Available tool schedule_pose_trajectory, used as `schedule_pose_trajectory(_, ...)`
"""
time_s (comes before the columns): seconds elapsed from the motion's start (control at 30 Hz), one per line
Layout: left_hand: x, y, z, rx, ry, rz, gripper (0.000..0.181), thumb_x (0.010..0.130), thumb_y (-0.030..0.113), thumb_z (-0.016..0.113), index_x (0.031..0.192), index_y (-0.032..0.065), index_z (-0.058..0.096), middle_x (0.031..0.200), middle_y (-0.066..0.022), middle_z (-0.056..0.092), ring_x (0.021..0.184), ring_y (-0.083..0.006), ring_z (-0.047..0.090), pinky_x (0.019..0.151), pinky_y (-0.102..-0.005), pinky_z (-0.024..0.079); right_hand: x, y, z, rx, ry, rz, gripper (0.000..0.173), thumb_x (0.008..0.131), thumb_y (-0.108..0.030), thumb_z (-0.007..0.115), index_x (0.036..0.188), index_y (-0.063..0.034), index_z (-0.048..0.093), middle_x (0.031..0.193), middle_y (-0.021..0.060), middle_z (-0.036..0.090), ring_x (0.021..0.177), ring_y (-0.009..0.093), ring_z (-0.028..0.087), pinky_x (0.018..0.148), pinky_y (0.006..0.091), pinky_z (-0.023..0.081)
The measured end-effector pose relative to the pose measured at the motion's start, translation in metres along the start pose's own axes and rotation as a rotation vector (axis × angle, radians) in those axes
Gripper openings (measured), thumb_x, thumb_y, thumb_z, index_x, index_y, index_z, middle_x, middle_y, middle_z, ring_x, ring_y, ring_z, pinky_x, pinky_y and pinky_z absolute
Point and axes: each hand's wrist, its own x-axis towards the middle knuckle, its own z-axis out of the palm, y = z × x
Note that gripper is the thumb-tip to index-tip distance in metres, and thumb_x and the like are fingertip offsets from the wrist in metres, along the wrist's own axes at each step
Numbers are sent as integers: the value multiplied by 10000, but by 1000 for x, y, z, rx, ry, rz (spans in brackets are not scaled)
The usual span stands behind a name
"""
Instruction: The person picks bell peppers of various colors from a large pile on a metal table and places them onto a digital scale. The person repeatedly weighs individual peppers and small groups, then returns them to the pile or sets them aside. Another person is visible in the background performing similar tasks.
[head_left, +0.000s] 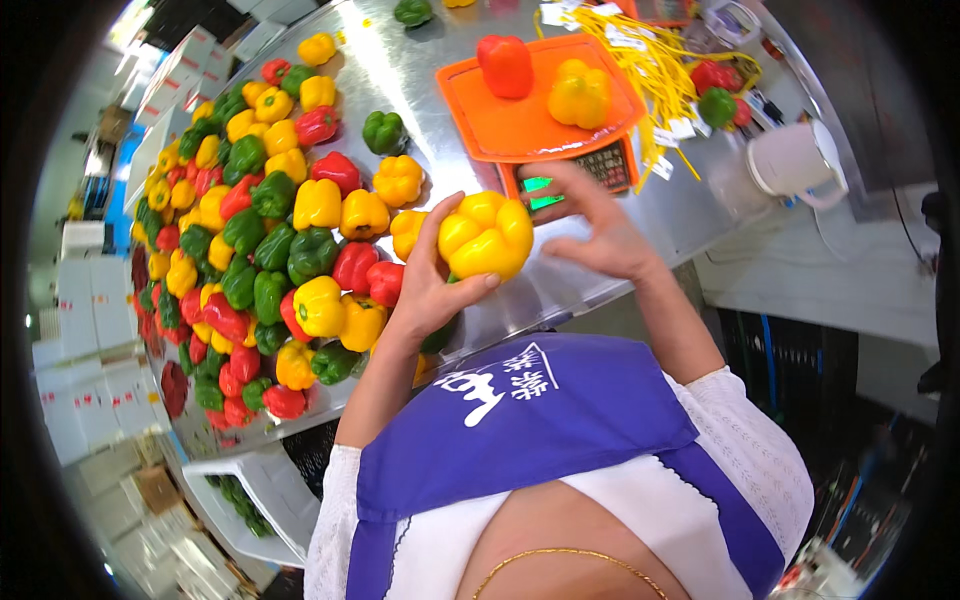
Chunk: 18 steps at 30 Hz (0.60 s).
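A yellow bell pepper (486, 234) is gripped in my left hand (433, 289), held above the steel table (555, 281). To its right, my right hand (600, 225) has its fingers spread and holds nothing. That hand is blurred and partly covers the lit green display (541, 193) of a weighing scale. On the scale's orange tray (502, 135) rest a red bell pepper (505, 66) and a yellow bell pepper (580, 94), apart from each other. Left of my left hand spreads a large heap of red, green and yellow bell peppers (247, 232).
Yellow ties with white tags (652, 75) lie beyond the tray at the right. A white pitcher (795, 161) stands near the table's right edge. Below the table's left end is a white foam box (259, 502) with green vegetables. White boxes (97, 307) are stacked at far left.
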Motion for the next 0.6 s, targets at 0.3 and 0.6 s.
schedule_pose_trajectory(0.3,123,-18,45,479,166,277,984,767,179,878,1543,33,292,1440,-170,483,1344,-272,504,1117,-408,431,98,54,-118,-971,388,-222,840,730,-251,850,1470,-148,467,1460,184,460,1302,374,502,1084,454,442)
schedule_pose_trajectory(0.6,190,-55,64,846,378,327,1032,769,275,886,1545,9,259,1432,-223,493,1326,-328,522,1103,-420,435,82,72,-168,-253,581,-36,679,786,-159,836,1376,-35,524,1268,134,620,1160,239,618,994,356,510)
